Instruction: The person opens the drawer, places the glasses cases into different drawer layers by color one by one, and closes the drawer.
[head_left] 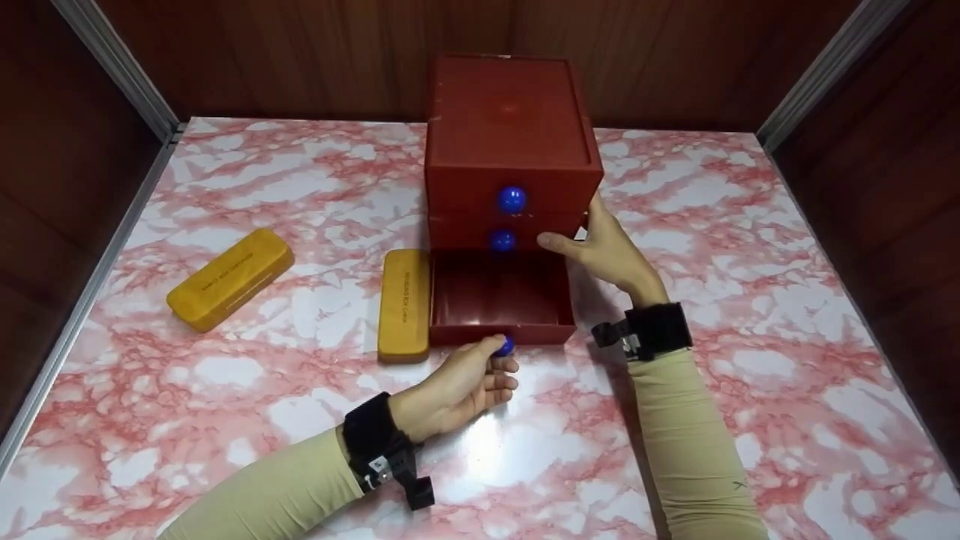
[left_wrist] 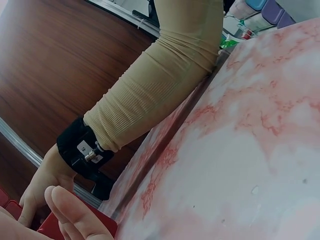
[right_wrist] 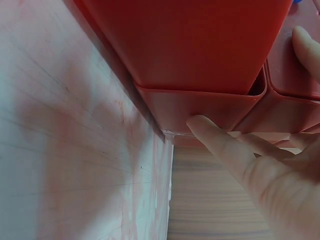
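Note:
A red drawer cabinet (head_left: 514, 112) stands upright with round blue knobs on its front. Its bottom drawer (head_left: 502, 292) is pulled out, and the part of its inside that shows has nothing in it. My left hand (head_left: 461, 386) pinches that drawer's blue knob (head_left: 506, 346) between thumb and index finger, the other fingers loosely bent below. On the cabinet's right side lies my right hand (head_left: 611, 251), its thumb across the front beside the middle knob (head_left: 502, 241). In the right wrist view its straight index finger (right_wrist: 215, 140) touches the side wall.
A yellow box (head_left: 405, 304) stands right along the left side of the pulled-out drawer. Another yellow box (head_left: 230, 281) lies slanted farther left on the marbled table (head_left: 787, 360). Wooden panels (head_left: 315, 60) close off the back and both sides.

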